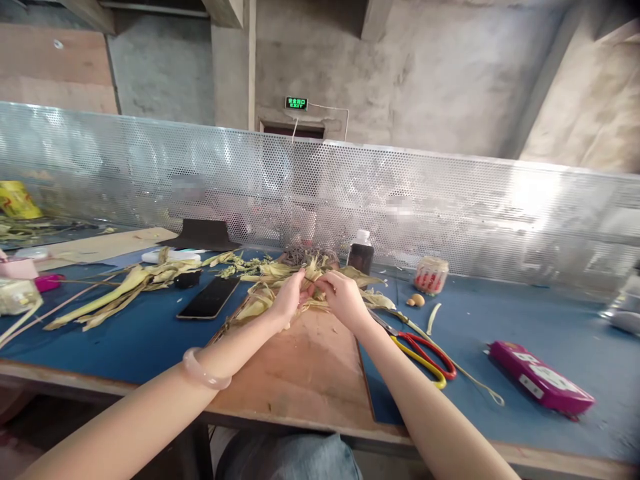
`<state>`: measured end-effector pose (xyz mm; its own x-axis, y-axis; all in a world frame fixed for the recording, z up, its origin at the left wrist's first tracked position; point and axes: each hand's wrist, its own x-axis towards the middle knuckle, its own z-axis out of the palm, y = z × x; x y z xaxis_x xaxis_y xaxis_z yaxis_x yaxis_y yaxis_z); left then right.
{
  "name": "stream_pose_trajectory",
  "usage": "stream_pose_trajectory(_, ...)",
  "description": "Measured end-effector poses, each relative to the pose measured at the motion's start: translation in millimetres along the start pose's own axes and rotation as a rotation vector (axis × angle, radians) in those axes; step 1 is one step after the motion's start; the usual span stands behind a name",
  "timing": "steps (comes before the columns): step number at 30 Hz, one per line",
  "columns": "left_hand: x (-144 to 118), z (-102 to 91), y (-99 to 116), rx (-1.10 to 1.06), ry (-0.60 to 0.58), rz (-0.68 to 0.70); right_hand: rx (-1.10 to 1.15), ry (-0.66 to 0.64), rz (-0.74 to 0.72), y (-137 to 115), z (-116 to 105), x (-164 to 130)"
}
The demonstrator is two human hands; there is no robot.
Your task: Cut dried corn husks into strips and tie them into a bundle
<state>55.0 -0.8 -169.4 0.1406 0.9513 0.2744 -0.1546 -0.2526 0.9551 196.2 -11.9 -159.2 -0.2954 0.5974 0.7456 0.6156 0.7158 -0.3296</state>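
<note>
My left hand [289,298] and my right hand [344,298] meet over the far part of a brown board [310,367]. Both have their fingers closed in a pinch on a small piece of dried plant husk, mostly hidden between them. Pale yellow-green dried husks [257,300] lie heaped around and behind my fingers. Just to the right of my right wrist are scissors [425,357] with red and yellow handles. A pale bangle [205,373] circles my left forearm.
Left of the board lie a black phone [209,298] and long dried husks [120,293]. A dark-filled bottle [361,253], a glass jar [431,275], small brown balls [416,300] and a magenta pouch [540,379] are to the right. A perforated metal screen [450,200] bounds the back.
</note>
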Motion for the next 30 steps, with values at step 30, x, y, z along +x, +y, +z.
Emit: stream_pose_trajectory(30, 13, -31.2, 1, -0.167, -0.664, -0.409, 0.277, -0.275, -0.013, -6, -18, 2)
